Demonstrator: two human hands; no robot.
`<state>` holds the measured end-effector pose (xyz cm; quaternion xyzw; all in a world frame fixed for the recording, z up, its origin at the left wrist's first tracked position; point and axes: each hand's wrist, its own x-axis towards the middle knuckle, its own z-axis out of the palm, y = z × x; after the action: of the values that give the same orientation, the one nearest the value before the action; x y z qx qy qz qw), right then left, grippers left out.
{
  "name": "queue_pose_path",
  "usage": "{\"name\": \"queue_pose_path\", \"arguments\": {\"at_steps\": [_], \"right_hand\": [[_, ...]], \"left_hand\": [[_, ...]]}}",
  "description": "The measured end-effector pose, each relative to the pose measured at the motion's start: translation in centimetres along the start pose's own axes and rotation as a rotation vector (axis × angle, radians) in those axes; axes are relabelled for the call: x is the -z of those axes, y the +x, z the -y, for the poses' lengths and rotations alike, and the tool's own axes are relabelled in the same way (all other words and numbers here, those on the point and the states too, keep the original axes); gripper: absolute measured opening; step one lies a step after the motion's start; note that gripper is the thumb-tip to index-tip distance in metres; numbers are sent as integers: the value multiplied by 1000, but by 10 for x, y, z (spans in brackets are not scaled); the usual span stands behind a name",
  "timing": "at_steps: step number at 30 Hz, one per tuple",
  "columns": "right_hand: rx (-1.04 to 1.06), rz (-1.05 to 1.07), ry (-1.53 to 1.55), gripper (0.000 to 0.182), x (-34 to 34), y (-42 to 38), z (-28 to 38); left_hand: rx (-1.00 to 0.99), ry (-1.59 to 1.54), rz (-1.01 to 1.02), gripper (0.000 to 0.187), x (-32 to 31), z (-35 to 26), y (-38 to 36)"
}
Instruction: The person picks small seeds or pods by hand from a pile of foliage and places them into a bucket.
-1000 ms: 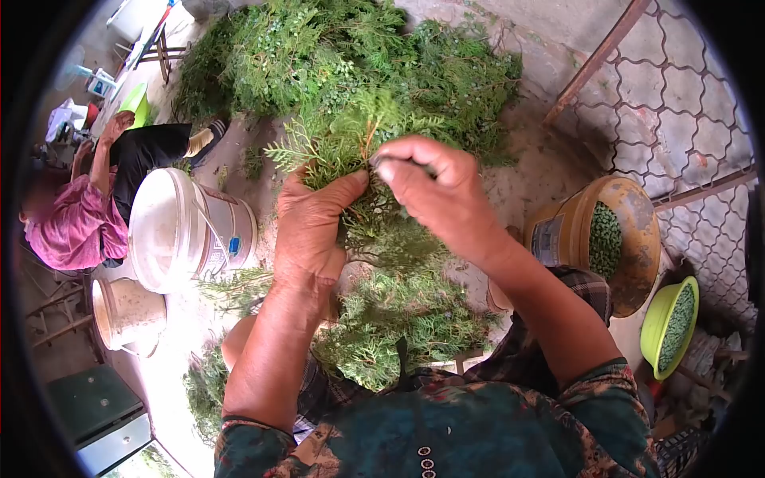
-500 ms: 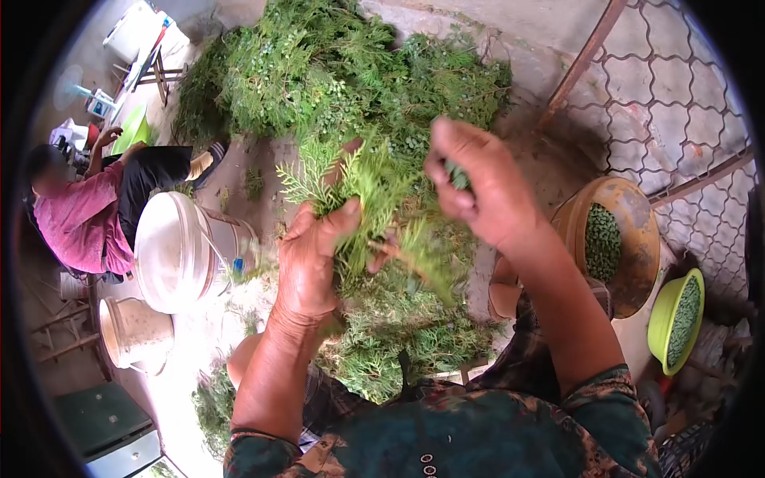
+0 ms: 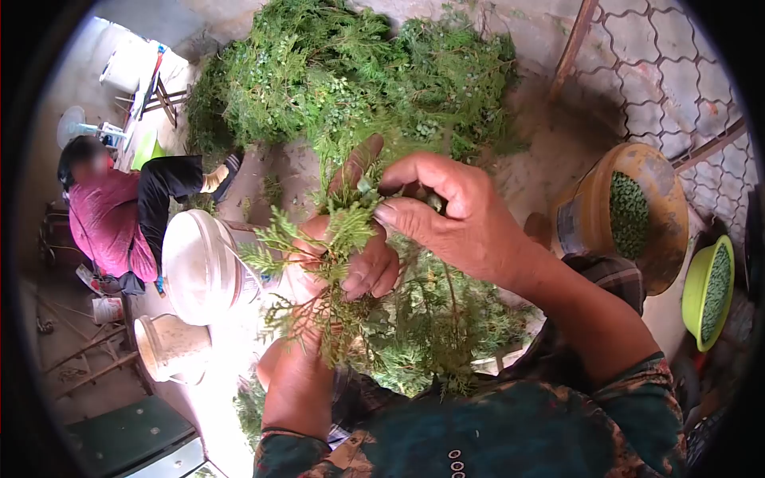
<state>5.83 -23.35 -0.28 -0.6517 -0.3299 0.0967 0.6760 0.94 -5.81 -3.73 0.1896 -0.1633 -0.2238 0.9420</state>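
My left hand (image 3: 355, 263) grips a leafy green conifer sprig (image 3: 319, 247) in front of my chest, fingers curled around its stems. My right hand (image 3: 446, 215) pinches at the top of the same sprig, with a small green seed between thumb and fingers. More cut sprigs (image 3: 430, 327) lie on my lap below both hands. A large heap of the same green branches (image 3: 351, 72) covers the ground ahead.
A brown bucket (image 3: 594, 215) holding green seeds and a lime green bowl (image 3: 705, 291) of seeds stand at right. Two white buckets (image 3: 199, 267) (image 3: 167, 346) stand at left. A person in a pink top (image 3: 103, 223) sits far left. A metal mesh fence (image 3: 669, 72) runs upper right.
My right hand has come back from the right to the sprig's top. My left hand has turned the sprig and lowered it slightly. The view has shifted right.
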Motion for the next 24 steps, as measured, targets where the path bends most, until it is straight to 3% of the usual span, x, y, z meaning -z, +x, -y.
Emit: {"name": "queue_pose_path", "arguments": {"at_steps": [3, 4, 5, 8, 9, 12, 16, 18, 19, 21, 22, 23, 24], "right_hand": [[121, -108, -192, 25, -3, -5, -2], [127, -115, -121, 25, -5, -6, -1], [133, -120, -52, 25, -7, -5, -1], [122, -126, 77, 23, -7, -4, -2], [113, -107, 87, 21, -6, -4, -1], [67, -108, 77, 19, -5, -6, 1], [130, -127, 36, 16, -4, -4, 2], [-131, -46, 388, 16, 1, -3, 11], [-132, -46, 388, 16, 2, -5, 11], [-387, 15, 925, 17, 4, -7, 13], [-445, 0, 950, 17, 3, -8, 19], [-445, 2, 950, 17, 4, -7, 18], [-452, -59, 1060, 17, 6, -6, 16]], "left_hand": [[71, -97, 50, 27, 1, 1, 0], [28, -188, 274, 30, 17, 9, 3], [41, -186, 272, 30, 19, 11, 10], [147, -164, 736, 37, 24, 13, 36], [149, -163, 734, 37, 25, 14, 32], [67, -233, 416, 37, 25, 21, 12], [80, -243, 274, 41, 10, 21, 11], [40, -332, 192, 43, 2, 25, 12], [39, -333, 192, 43, -5, 23, 12], [120, -292, -92, 44, -21, 18, 12], [79, -289, -164, 41, -31, 17, 13], [77, -288, -165, 41, -28, 18, 15], [50, -342, -27, 38, -21, 18, 18]]}}
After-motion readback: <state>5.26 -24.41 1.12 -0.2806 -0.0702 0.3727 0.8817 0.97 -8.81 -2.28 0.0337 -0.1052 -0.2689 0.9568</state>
